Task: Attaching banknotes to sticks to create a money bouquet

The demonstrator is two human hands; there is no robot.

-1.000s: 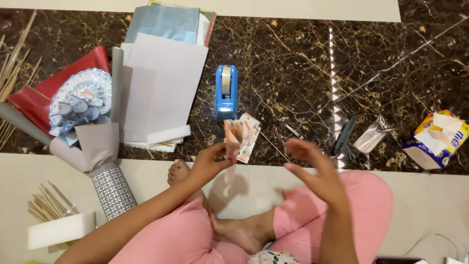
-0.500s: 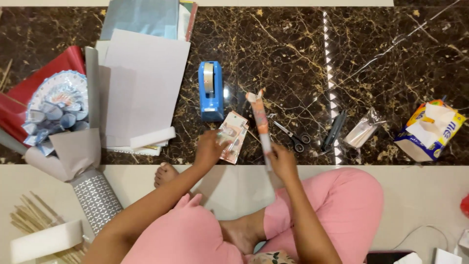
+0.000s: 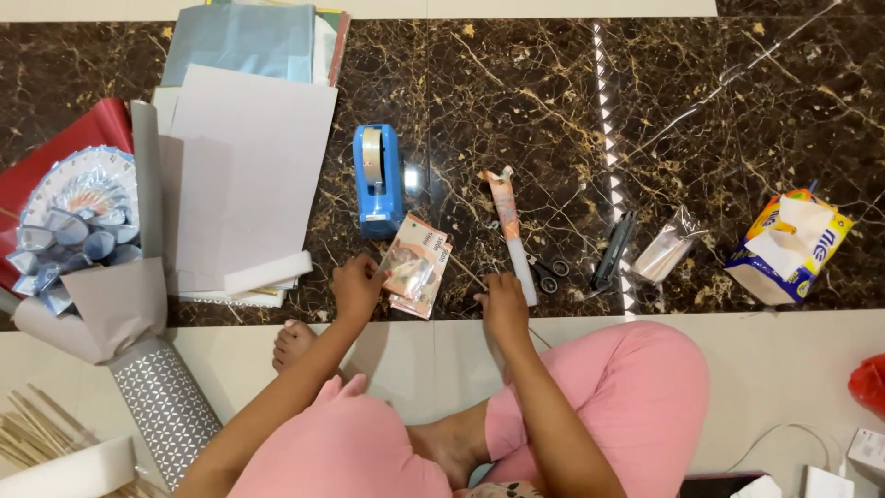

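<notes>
My left hand (image 3: 355,284) reaches onto the dark marble floor, its fingers on the left edge of a small stack of banknotes (image 3: 418,267). A banknote rolled onto a white stick (image 3: 512,231) lies flat on the floor to the right of the stack. My right hand (image 3: 504,302) rests palm down at the stick's near end, fingers beside it and not wrapped around it. A blue tape dispenser (image 3: 378,177) stands just beyond the banknotes. I sit cross-legged in pink trousers (image 3: 636,397).
Grey and white paper sheets (image 3: 244,175) lie at left beside a banknote bouquet (image 3: 78,217) in grey wrap. Scissors (image 3: 551,273), a black cutter (image 3: 613,251) and a clear bag (image 3: 671,244) lie right of the stick. A tissue box (image 3: 791,247) sits far right, wooden sticks (image 3: 32,433) bottom left.
My right hand has lowered the rolled banknote stick from upright to flat on the floor and released it. My left hand has stayed at the banknote stack.
</notes>
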